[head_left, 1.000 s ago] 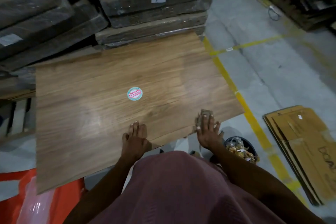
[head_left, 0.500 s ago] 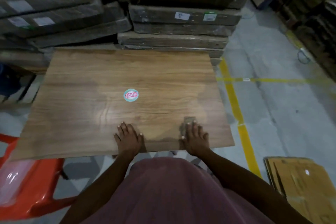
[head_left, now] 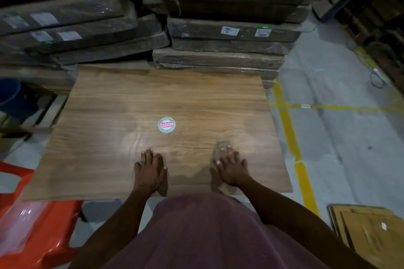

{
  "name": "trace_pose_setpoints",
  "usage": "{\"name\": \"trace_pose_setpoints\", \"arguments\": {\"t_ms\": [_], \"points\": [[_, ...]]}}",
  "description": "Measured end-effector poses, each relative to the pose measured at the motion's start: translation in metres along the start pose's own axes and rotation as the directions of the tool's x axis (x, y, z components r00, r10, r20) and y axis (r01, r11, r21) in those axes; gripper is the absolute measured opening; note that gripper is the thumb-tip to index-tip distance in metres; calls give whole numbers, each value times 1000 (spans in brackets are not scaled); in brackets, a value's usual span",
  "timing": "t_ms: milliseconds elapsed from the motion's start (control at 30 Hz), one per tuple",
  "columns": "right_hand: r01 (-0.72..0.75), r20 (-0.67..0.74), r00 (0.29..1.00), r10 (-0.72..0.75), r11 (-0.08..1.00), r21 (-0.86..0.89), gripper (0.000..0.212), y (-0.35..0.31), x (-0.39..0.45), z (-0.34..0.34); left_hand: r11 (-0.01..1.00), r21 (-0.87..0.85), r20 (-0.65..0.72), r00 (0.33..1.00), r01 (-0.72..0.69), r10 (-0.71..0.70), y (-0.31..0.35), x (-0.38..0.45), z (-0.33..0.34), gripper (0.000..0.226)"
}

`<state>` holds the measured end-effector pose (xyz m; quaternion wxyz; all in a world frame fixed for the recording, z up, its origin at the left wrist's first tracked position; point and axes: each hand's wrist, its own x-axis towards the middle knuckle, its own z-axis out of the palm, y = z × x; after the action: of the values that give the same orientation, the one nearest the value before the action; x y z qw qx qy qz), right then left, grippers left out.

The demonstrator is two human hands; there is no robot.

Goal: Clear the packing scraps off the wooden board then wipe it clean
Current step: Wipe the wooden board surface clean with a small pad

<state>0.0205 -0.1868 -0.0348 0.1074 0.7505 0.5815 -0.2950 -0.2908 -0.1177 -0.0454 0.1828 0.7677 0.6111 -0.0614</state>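
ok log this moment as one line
phase: wiping | left hand: flat on wooden board | right hand: pressing cloth near front edge | scraps: none visible | sticker: mid-board

Board (head_left: 131, 159) centre – sticker (head_left: 166, 124) mid-board. Both hands on near edge: left hand (head_left: 149, 170), right hand (head_left: 231, 168) on cloth (head_left: 219, 148). Stacked packs (head_left: 229, 35) far; chair (head_left: 32, 220) near left; cardboard (head_left: 371, 229) near right.

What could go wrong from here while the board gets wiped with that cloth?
1. The cloth under the right hand may catch the round sticker and lift its edge.
2. The wooden board seems to overhang its support on the near side; pressing with the left hand there might tip or shift it.
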Motion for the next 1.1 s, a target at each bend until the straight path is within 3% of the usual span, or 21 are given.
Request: {"name": "trace_pose_setpoints", "arguments": {"t_ms": [67,133,200,300,400,500,567,633,700,800,867,1000,1100], "points": [[-209,4,978,210,969,131,68,9,1,-8,1000,4,16,1000,-27,27,-10,8,0,76],[-273,-6,961,278,946,173,72,6,6,-10,998,-10,7,998,-67,67,-15,16,0,77],[-195,-17,980,199,972,134,74,-17,15,-7,994,-26,6,994,-107,108,-18,24,-1,72],[41,13,999,-41,999,-14,73,-66,21,3,983,-11,24,982,-185,185,-20,35,-2,65],[38,-30,999,-41,996,-81,65,-76,19,5,962,7,37,961,-273,273,-18,46,-2,55],[-195,-50,980,192,979,-60,61,-55,14,-1,958,-27,13,958,-287,288,-16,56,-3,52],[-412,-28,909,415,907,83,63,-40,17,-8,958,-41,-27,959,-284,283,-15,64,-5,51],[-485,-8,869,494,857,175,65,-33,29,-17,963,-65,-48,965,-261,259,-8,79,-10,52],[-409,-52,906,421,899,157,67,-37,43,-23,970,-88,-38,974,-226,224,3,96,-14,57],[-108,-84,990,111,993,39,67,-59,58,-21,975,-99,-29,980,-197,195,24,113,-15,63],[7,-67,998,-7,1000,4,73,-72,63,-18,975,-120,-39,982,-189,186,37,121,-17,66],[5,-144,990,-4,1000,4,67,-50,85,-38,981,-117,-50,988,-153,148,51,143,-21,72],[-264,-191,932,308,938,225,61,-25,99,-48,981,-125,-33,989,-150,147,54,151,-20,76]]}}
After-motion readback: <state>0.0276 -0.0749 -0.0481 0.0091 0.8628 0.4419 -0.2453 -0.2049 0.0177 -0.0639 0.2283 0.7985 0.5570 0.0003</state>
